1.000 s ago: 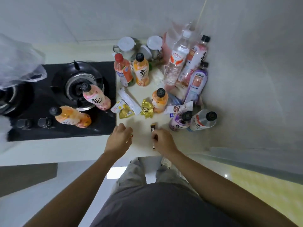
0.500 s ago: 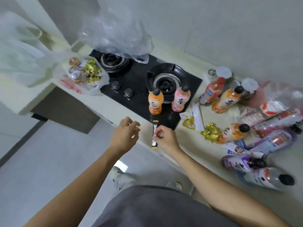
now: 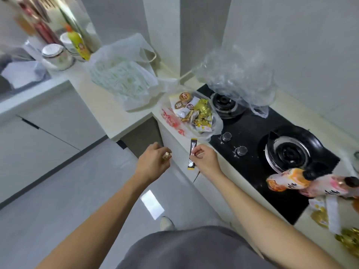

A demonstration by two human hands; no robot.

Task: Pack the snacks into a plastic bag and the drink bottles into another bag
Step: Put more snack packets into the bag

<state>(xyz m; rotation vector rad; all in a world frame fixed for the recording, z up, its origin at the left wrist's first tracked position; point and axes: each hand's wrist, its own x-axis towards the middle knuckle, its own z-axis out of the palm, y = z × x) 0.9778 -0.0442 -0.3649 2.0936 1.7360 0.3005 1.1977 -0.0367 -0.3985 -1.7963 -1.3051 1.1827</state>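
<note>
The right hand (image 3: pixel 204 162) pinches a narrow black stick sachet (image 3: pixel 192 155) near its middle between thumb and fingertips; its long axis runs nearly vertical in the frame, top end tilted slightly right toward the open snack bag (image 3: pixel 215 126) just above. The left hand (image 3: pixel 153 164), at mid-frame beside it, is curled around a small gold-wrapped candy (image 3: pixel 167 155). Half a second ago the bag lay far up at the left; now it sits just above both hands, and the orange bottle (image 3: pixel 287 179) and pink bottle (image 3: pixel 330 186) have slid to the right edge.
</note>
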